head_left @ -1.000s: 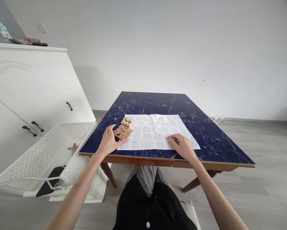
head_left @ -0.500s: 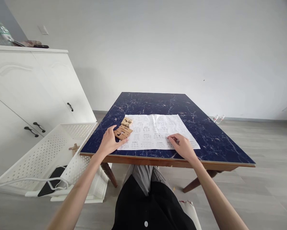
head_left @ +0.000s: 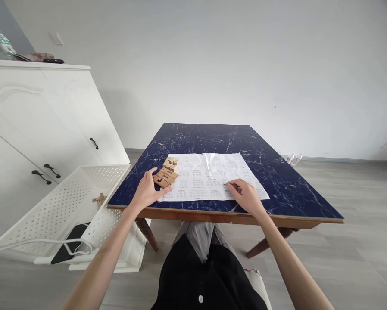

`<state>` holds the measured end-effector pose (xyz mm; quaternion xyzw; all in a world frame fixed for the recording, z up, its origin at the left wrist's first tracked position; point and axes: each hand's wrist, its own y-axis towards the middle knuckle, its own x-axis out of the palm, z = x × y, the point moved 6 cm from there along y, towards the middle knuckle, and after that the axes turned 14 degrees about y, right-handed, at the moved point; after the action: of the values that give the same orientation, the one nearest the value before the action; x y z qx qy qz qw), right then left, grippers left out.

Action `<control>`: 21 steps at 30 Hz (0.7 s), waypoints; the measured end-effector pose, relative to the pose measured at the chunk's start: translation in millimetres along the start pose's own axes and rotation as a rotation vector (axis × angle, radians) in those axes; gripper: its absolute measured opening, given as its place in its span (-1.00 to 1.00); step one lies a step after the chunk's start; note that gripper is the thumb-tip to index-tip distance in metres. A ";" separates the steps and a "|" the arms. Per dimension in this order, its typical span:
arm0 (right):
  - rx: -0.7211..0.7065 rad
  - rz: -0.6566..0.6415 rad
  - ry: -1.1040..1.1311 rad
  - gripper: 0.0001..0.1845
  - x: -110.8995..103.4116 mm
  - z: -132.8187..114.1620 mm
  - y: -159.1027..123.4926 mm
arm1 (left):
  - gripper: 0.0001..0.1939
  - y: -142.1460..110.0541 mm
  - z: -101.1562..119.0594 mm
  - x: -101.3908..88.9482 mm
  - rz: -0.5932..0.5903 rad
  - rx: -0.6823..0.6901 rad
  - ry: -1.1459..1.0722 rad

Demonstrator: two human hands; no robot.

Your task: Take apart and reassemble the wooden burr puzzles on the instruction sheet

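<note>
Soft, cool, diffuse light of moderate brightness fills the view, with the wall [head_left: 193, 64] palest toward its lower middle and falling to a dark patch in the extreme upper right corner, while a faint, soft-edged shadow lies on it beside the cabinet [head_left: 67, 99]. Wide-angle distortion makes the cabinet lean and stretches the forearms [head_left: 99, 262] toward the lower edge, where the left one softens slightly; the print on the sheet [head_left: 193, 185] is too small to read.
</note>
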<state>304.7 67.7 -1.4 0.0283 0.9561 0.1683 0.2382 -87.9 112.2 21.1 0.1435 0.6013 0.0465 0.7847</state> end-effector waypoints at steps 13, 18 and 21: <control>-0.016 0.011 0.027 -0.54 -0.2 0.1 0.0 | -0.04 2.3 -0.7 -2.4 0.030 0.001 0.002; -0.011 0.015 0.035 -0.56 -0.7 -0.5 -0.1 | -0.15 22.7 12.2 -5.2 0.083 -0.008 0.047; -0.010 0.018 0.035 -0.58 -0.9 -1.1 0.2 | -0.14 45.0 27.1 -3.4 0.089 0.017 0.100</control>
<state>305.0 67.4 -0.1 0.0325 0.9590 0.1756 0.2200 -58.4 149.7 43.3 0.1741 0.6331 0.0833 0.7496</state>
